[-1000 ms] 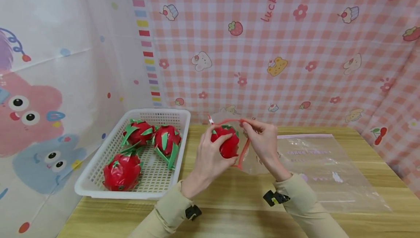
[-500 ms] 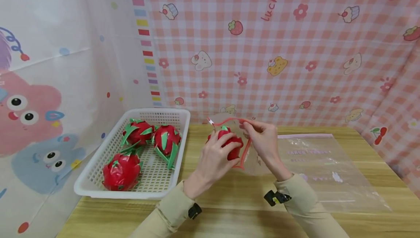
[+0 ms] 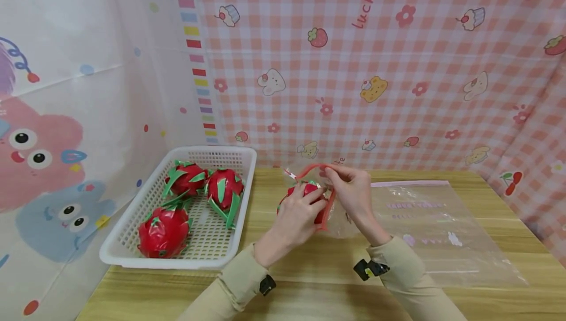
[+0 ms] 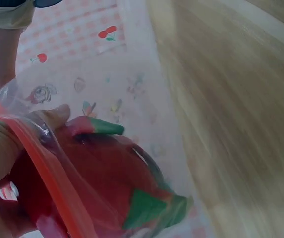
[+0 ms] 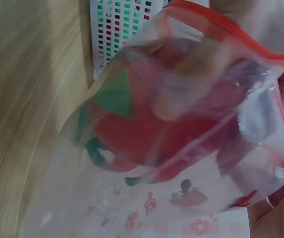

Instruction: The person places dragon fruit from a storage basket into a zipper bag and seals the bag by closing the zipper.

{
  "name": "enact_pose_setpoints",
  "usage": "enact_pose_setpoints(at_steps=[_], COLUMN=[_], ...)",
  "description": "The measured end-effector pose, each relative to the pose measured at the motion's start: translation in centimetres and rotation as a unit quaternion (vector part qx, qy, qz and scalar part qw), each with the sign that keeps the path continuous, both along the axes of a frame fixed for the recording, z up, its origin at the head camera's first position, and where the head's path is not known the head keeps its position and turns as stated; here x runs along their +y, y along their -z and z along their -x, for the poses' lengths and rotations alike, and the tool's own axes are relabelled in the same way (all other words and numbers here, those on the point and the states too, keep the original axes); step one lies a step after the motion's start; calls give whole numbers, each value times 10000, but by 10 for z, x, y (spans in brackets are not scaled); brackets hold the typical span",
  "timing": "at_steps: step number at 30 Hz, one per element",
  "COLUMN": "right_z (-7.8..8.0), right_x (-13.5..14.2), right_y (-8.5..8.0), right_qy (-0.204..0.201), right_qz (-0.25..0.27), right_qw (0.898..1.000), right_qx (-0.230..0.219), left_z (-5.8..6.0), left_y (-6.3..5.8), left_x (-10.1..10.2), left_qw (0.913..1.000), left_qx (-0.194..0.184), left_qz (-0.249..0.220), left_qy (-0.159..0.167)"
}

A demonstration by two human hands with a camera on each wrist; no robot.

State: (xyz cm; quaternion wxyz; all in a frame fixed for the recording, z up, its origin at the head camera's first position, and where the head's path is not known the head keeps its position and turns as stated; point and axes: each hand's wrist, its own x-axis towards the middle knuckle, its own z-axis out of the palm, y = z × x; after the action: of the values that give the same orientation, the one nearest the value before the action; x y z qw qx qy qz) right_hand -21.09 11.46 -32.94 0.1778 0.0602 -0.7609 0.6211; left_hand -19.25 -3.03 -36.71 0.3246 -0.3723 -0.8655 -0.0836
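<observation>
A pink checked cloth [image 3: 336,65], printed with strawberries, flowers and cupcakes, stands behind a wood-grain surface [image 3: 318,281]; a white cloth [image 3: 132,90] with cartoon figures hangs at the left. On the left of the surface sits a white slotted basket [image 3: 159,263], and on the right a clear bag [image 3: 442,257] with a pale lilac top edge lies flat, partly behind the person's right forearm. Between the two is a red-edged bag [image 3: 342,225], see-through, its mouth spread apart and facing the left hand. Both arms wear beige sleeves [image 3: 240,277].

The left hand [image 3: 297,217] holds a dragon fruit [image 4: 102,168], fingers curled over it, at the mouth of the red-edged bag — the fruit lies mostly inside, its red skin and green tips showing through the film. The right hand [image 3: 353,190] pinches the red edge between thumb and fingers. Three more dragon fruits [image 3: 163,232] rest in the basket, two towards the back and one near the front. Smallest of all — a white slider [image 3: 293,176] on the red edge, just beyond the left fingers.
</observation>
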Motion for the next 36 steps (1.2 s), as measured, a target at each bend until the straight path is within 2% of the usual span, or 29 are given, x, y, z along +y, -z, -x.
enact_pose_setpoints(at_steps=[4, 8, 16, 20, 23, 27, 30, 33, 36], right_z=[1, 5, 8, 9, 9, 9, 7, 3, 0], right_x=[3, 7, 12, 12, 12, 13, 13, 12, 10], right_y=[0, -1, 0, 0, 0, 1, 1, 1, 0], right_qy=[158, 371, 315, 397, 313, 102, -11, -150, -278], right_qz=[-99, -223, -383, -603, -564, -319, -202, -159, -122], right_qw=[9998, 9991, 9988, 9974, 9979, 9994, 9998, 9997, 9994], right_qx=[9, 34, -52, -46, -66, -67, -14, 71, 192], left_z=[-1, -1, -2, -3, -3, 0, 1, 2, 3], left_y=[2, 4, 0, -3, -5, -6, -5, -2, 0], left_x=[1, 0, -4, -4, -4, -4, -5, -5, -2], left_qw=[9996, 9975, 9799, 9697, 9684, 9742, 9818, 9890, 9929], left_qx=[209, 632, 1690, 2085, 2026, 1615, 1397, 1250, 1151], left_qz=[144, -236, -864, -916, -961, -1060, -929, -621, -258], left_qy=[84, 228, 612, 884, 1090, 1171, 895, 479, 178])
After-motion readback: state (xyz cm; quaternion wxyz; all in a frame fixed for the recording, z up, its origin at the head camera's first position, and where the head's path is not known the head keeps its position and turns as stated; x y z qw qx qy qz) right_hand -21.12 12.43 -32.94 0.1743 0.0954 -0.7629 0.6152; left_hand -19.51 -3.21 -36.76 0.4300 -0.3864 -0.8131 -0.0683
